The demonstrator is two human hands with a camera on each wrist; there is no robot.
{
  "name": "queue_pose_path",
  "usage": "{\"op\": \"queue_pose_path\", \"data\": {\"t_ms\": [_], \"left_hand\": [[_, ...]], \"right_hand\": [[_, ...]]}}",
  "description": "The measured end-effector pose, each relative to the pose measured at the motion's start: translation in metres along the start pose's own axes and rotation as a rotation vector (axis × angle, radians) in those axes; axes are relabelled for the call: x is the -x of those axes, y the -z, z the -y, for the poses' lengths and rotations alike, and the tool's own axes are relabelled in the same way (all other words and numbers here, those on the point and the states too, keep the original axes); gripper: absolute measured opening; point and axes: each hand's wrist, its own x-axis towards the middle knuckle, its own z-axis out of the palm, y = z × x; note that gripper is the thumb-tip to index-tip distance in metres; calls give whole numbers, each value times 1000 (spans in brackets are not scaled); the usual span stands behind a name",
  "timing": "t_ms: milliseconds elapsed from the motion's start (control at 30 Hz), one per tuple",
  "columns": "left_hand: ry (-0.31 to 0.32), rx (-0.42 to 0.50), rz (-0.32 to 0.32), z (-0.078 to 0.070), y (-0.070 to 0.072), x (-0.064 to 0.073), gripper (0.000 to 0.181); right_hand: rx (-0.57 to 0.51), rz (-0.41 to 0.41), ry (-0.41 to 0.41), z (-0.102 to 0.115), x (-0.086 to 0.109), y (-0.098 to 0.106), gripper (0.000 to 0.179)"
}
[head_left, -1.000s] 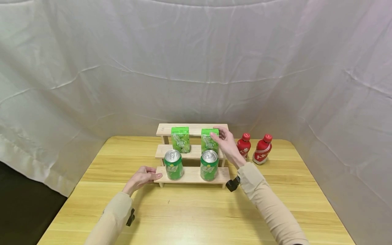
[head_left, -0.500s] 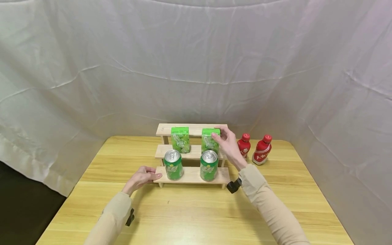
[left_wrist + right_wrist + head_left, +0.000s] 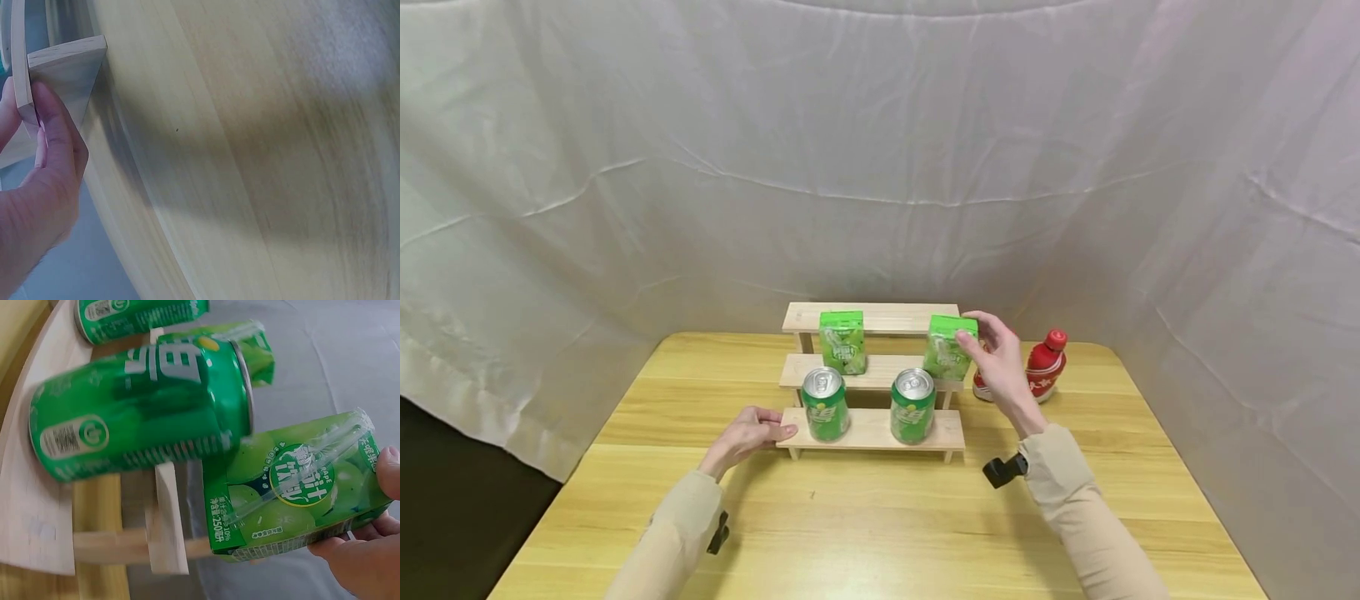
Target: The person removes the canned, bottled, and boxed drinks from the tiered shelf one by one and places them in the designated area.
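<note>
My right hand grips a green juice box by its top, thumb in front and fingers behind. The box leans a little and overlaps the right end of the middle step; the right wrist view shows grapes on its front. With thumb and fingers, my left hand pinches the left end of the bottom board of a three-step wooden shelf. A second juice box stands upright on the middle step's left part. On the bottom step are two green soda cans, a left can and a right can.
Right of the shelf, on the wooden table, stand two red bottles. The outer bottle shows well; my right hand mostly hides the other bottle. A grey-white curtain hangs behind and at the sides.
My right hand has moved the juice box to the right, from behind the right can towards the middle step's right end. My left hand has stayed on the bottom board.
</note>
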Motion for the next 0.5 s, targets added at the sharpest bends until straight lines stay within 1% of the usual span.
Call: {"op": "queue_pose_path", "data": {"t_ms": [200, 367, 433, 500], "left_hand": [[11, -13, -17, 1, 0, 0, 49], [3, -5, -9, 1, 1, 0, 48], [3, -2, -7, 1, 1, 0, 48], [6, -7, -6, 1, 1, 0, 51]], "right_hand": [[-33, -38, -9, 1, 5, 24, 44], [-27, -56, 41, -1, 8, 51, 46], [-33, -55, 62, -4, 10, 63, 44], [-50, -51, 76, -8, 12, 76, 37]]}}
